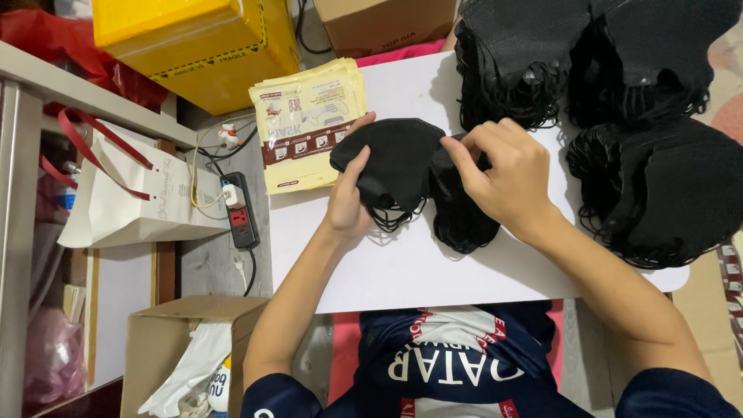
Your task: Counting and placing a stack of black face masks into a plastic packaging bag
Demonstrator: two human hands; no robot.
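My left hand (pixel 346 203) grips a folded black fabric face mask (pixel 391 166) by its left end, thumb underneath and fingers curled over the top edge. My right hand (pixel 507 174) has its fingers pinched narrow on the top of a small stack of the same black masks (pixel 458 213), which lies just beside the held mask and touches its right end. Both sit near the middle of a white rectangular board (pixel 402 271) that rests across my lap.

Thin black ear loops hang below the held mask, onto the board.

At the board's far left corner lies a pile of flat pale yellow packets with a brown band (pixel 309 131), partly overhanging the edge. Along the far edge and the right edge stand three large bundles of black masks (pixel 665 186), their ear loops bunched together.

Off the board to my left are a white paper bag with red handles (pixel 116 197), a black power strip with a red socket (pixel 240 209), a yellow cardboard box (pixel 201 46) and an open brown carton (pixel 166 348).
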